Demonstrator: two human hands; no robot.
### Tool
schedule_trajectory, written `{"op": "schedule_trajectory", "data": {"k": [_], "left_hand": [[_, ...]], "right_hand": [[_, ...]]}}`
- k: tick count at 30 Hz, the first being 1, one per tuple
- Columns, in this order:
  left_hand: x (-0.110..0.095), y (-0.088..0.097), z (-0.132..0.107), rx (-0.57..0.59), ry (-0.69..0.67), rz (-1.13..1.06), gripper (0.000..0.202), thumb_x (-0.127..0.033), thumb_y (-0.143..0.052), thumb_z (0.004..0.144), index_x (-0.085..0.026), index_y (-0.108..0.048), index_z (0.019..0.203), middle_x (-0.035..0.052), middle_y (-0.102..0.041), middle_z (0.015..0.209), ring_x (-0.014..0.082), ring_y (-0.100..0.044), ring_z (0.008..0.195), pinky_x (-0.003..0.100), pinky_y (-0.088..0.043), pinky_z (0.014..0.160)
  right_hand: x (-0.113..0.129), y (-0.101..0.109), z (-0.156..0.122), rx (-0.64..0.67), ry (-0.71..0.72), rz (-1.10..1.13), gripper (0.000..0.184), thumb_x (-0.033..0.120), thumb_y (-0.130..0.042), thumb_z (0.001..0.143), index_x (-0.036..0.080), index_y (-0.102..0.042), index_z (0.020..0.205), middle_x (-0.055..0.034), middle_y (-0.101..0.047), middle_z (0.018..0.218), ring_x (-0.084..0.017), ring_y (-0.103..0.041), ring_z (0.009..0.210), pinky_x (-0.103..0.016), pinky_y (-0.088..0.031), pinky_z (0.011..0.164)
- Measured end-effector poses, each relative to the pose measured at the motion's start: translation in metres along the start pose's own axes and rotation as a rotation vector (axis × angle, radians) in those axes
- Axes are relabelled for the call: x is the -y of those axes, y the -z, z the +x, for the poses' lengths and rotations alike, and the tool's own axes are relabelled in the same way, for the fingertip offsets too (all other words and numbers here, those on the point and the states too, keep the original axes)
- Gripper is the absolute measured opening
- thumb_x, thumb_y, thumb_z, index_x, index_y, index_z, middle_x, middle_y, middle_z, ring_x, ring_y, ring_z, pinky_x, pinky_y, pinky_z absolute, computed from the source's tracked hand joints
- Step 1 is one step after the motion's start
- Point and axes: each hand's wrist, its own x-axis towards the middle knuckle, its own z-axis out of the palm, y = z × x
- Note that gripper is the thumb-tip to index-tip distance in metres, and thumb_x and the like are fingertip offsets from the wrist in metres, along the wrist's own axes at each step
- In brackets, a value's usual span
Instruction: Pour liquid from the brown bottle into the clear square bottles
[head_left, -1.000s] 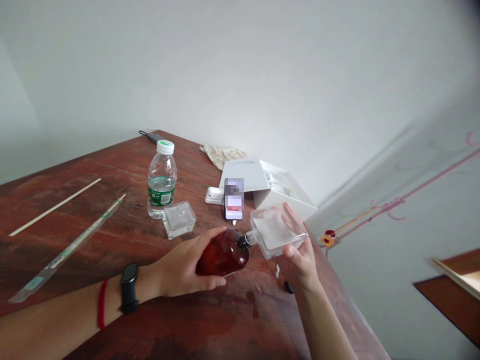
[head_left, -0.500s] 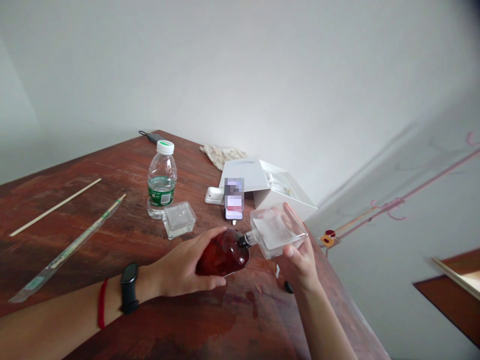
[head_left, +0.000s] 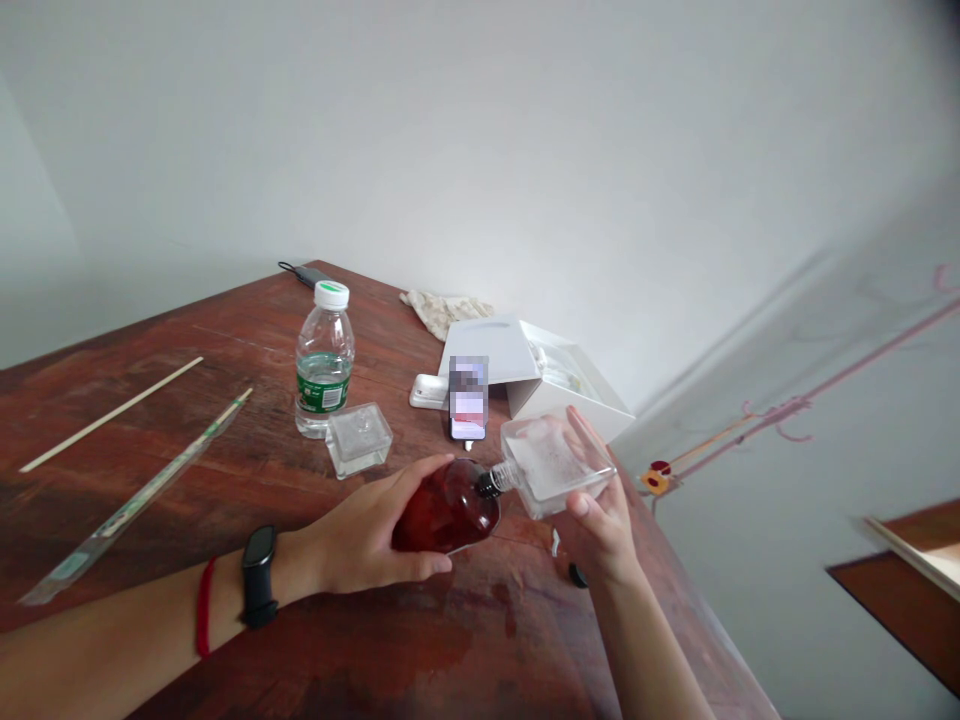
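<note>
My left hand is wrapped round a dark red-brown bottle, tilted so that its black neck points right. In my right hand is a clear square glass bottle, tipped on its side with its threaded neck toward the left. The two necks meet mouth to mouth between my hands. Under my right wrist a small black cap lies on the table beside a white scrap. A clear square block-like container stands beyond my left hand.
A water bottle with a green label stands on the wooden table. Left lie a bare chopstick and a wrapped pair. A phone leans on an open white box; a cloth lies behind.
</note>
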Motion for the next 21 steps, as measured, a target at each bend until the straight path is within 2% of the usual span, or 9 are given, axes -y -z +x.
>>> {"op": "schedule_trajectory", "data": {"k": [21], "left_hand": [[0.0005, 0.0005, 0.0008, -0.005, -0.005, -0.010, 0.092, -0.055, -0.079, 0.086, -0.024, -0.034, 0.159, 0.0157, -0.056, 0.157, 0.0385, -0.060, 0.138, 0.052, -0.048, 0.116]], "right_hand": [[0.0002, 0.0007, -0.0012, 0.013, -0.002, -0.008, 0.086, 0.061, -0.087, 0.073, 0.029, -0.059, 0.148, -0.0136, -0.071, 0.140, -0.039, -0.064, 0.132, -0.060, -0.049, 0.111]]}}
